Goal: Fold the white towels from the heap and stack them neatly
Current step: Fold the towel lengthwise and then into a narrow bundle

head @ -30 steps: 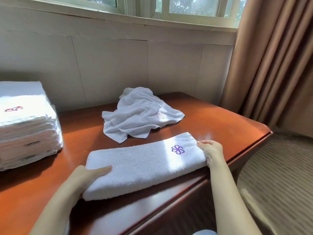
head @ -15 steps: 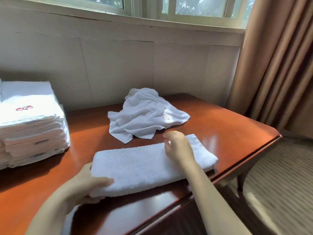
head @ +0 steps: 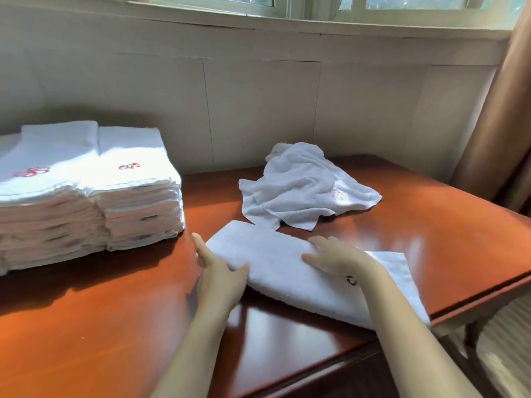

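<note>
Folded towel (head: 287, 271) lies long and slantwise on the table (head: 86, 326), near its front edge. Left hand (head: 218, 280) at the towel's 9 o'clock end — forefinger straight along the edge, thumb laid on top, nothing clenched. Right hand (head: 336, 257) flat on the towel's middle, palm down, fingers spread. Crumpled heap (head: 301, 191) just beside at 1 o'clock. Two folded stacks (head: 86, 196) side by side at 10 o'clock — apart from the towel.

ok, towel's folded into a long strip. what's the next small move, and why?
Probably fold the towel in half: lift its left end with the left hand and bring it over to the right. The right hand lies flat on its middle, marking a crease, and the strip looks longer than the towels in the stacks.
</note>
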Motion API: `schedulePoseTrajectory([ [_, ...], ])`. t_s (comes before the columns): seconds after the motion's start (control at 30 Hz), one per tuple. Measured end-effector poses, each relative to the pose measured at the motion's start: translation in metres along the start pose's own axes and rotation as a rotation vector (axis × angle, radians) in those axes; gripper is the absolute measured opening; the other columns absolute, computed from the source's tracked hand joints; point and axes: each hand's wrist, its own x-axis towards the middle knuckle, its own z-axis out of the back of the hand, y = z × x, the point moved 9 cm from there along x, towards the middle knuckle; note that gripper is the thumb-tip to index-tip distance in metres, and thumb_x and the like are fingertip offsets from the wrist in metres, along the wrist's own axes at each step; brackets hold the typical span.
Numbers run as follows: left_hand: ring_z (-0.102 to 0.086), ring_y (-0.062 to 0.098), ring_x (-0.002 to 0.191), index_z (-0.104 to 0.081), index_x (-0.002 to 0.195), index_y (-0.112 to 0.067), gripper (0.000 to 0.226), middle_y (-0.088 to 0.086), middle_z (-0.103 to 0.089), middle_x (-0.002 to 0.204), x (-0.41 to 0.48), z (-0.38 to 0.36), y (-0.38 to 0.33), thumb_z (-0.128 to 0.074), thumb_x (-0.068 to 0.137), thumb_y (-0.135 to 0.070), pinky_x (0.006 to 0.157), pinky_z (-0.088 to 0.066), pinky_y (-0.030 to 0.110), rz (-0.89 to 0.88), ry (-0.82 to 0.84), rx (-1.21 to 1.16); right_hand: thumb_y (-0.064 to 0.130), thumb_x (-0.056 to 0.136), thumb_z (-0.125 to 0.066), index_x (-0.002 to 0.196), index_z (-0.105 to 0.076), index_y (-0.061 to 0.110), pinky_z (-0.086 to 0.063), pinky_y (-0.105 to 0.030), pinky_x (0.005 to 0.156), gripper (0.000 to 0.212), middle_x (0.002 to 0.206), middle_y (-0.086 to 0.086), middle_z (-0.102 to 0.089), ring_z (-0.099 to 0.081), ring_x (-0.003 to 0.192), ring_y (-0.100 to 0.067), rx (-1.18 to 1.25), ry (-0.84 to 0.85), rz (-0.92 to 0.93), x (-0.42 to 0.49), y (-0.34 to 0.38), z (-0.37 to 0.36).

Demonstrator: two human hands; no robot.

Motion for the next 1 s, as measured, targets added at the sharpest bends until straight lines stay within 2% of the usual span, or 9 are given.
schedulePoseTrajectory([
  [0.1,-0.060,0.037,0.099,0.014,0.150,-0.033,0.093,0.010,-0.065,0.101,0.013,0.019,-0.003,-0.054,0.090,-0.012,0.081,-0.043,0.037,-0.050,-0.144,-0.024,0.052,0.094,-0.042,0.149,-0.018,0.034,-0.033,-0.032,0.097,0.063,0.148,0.000,-0.038,-0.040,0.131,-0.022,-0.029,0.097,0.035,-0.008,0.005,-0.002],
  [0.2,-0.057,0.035,0.111,-0.016,0.151,-0.030,0.065,0.014,-0.062,0.124,0.027,0.024,0.004,-0.045,0.094,-0.016,0.089,-0.040,0.036,-0.056,-0.145,-0.044,0.052,0.093,-0.047,0.147,-0.020,0.043,-0.033,-0.026,0.091,0.061,0.146,0.009,-0.041,-0.045,0.128,-0.016,0.062,0.241,0.088,-0.021,0.009,-0.008],
  [0.33,-0.052,0.025,0.119,-0.032,0.146,-0.026,0.059,-0.003,-0.049,0.131,0.026,0.004,0.007,-0.054,0.092,-0.020,0.100,-0.045,0.036,-0.058,0.098,-0.143,0.034,0.094,-0.053,0.140,-0.038,0.040,-0.048,-0.027,0.084,0.049,0.101,0.004,-0.053,-0.056,0.087,-0.014,0.385,0.220,0.130,-0.020,0.009,-0.009],
  [0.47,-0.059,0.010,0.107,-0.047,0.132,-0.032,0.055,-0.007,-0.054,0.125,0.000,-0.031,0.001,-0.070,0.083,-0.019,0.084,-0.047,0.019,-0.078,0.527,-0.086,0.022,0.091,-0.060,0.135,-0.044,0.043,-0.045,-0.018,0.071,0.052,0.094,0.002,-0.053,-0.053,0.074,-0.006,0.603,0.185,0.170,-0.016,0.009,-0.013],
  [0.57,-0.065,0.016,0.096,-0.055,0.117,-0.032,0.045,0.007,-0.065,0.115,-0.004,-0.031,-0.002,-0.070,0.082,-0.006,0.088,-0.055,0.031,-0.081,0.568,-0.194,0.014,0.090,-0.060,0.127,-0.051,0.049,-0.051,-0.023,0.087,0.052,0.120,0.006,-0.052,-0.062,0.099,-0.002,0.836,0.315,0.215,-0.019,0.016,-0.022],
  [0.63,-0.065,0.019,0.101,-0.056,0.116,-0.030,0.050,0.007,-0.064,0.116,-0.001,-0.023,-0.004,-0.070,0.078,0.000,0.094,-0.052,0.037,-0.082,0.538,-0.249,0.005,0.088,-0.060,0.124,-0.056,0.043,-0.052,-0.019,0.083,0.053,0.131,0.009,-0.049,-0.060,0.105,0.004,0.931,0.367,0.253,-0.022,0.025,-0.026],
  [0.83,-0.059,0.003,0.108,-0.052,0.134,-0.017,0.074,-0.003,-0.055,0.129,0.006,0.016,0.000,-0.075,0.066,0.002,0.087,-0.047,0.016,-0.071,0.469,-0.268,-0.008,0.081,-0.062,0.132,-0.053,0.033,-0.050,-0.024,0.093,0.066,0.130,0.018,-0.056,-0.060,0.113,-0.003,1.014,0.438,0.358,-0.027,0.065,-0.037],
  [0.9,-0.058,-0.012,0.098,-0.053,0.132,-0.017,0.073,-0.007,-0.054,0.127,0.001,0.034,-0.004,-0.076,0.066,0.003,0.076,-0.045,0.006,-0.103,0.437,-0.287,-0.011,0.078,-0.063,0.133,-0.051,0.033,-0.048,-0.027,0.098,0.071,0.130,0.020,-0.056,-0.058,0.116,-0.002,1.028,0.416,0.395,-0.030,0.077,-0.027],
  [1.0,-0.061,-0.011,0.096,-0.056,0.128,-0.018,0.077,-0.014,-0.057,0.121,-0.008,0.065,-0.016,-0.076,0.055,-0.002,0.078,-0.049,0.012,-0.123,0.422,-0.444,-0.013,0.069,-0.068,0.128,-0.057,0.031,-0.049,-0.027,0.096,0.074,0.130,0.016,-0.059,-0.057,0.119,-0.005,1.118,0.373,0.484,-0.040,0.099,0.001],
])
